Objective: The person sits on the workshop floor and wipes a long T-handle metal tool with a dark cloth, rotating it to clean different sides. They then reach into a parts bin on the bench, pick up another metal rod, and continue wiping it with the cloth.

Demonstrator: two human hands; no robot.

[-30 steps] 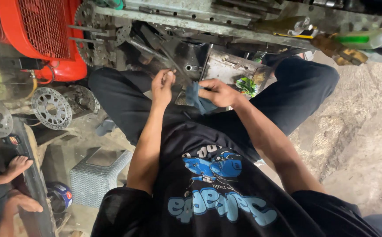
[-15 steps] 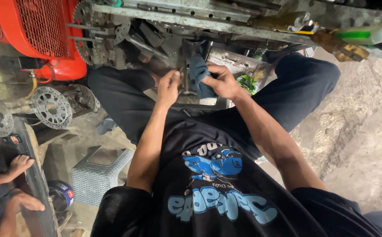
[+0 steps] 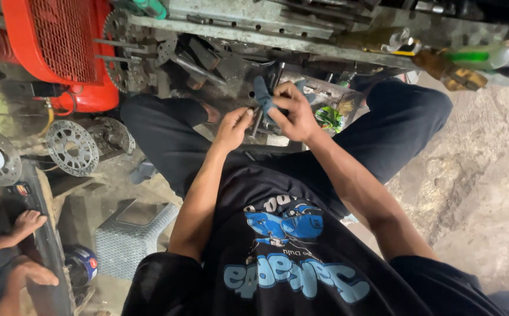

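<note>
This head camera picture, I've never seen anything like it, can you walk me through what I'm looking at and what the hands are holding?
The camera sits on a person's head and looks straight down, so you see their own black T-shirt with a blue print, and both arms stretching away from you.

The right hand grips a blue-grey cloth against a thin dark metal rod. The left hand is beside it with its fingers at the same rod; I cannot tell how firmly it holds.

Beyond the hands stands a grimy metal frame cluttered with parts. To the left are a red machine with a mesh guard and a drilled metal disc on the floor. A green-and-clear plastic bottle lies at upper right.

The bare feet at lower left belong to someone else.
</note>
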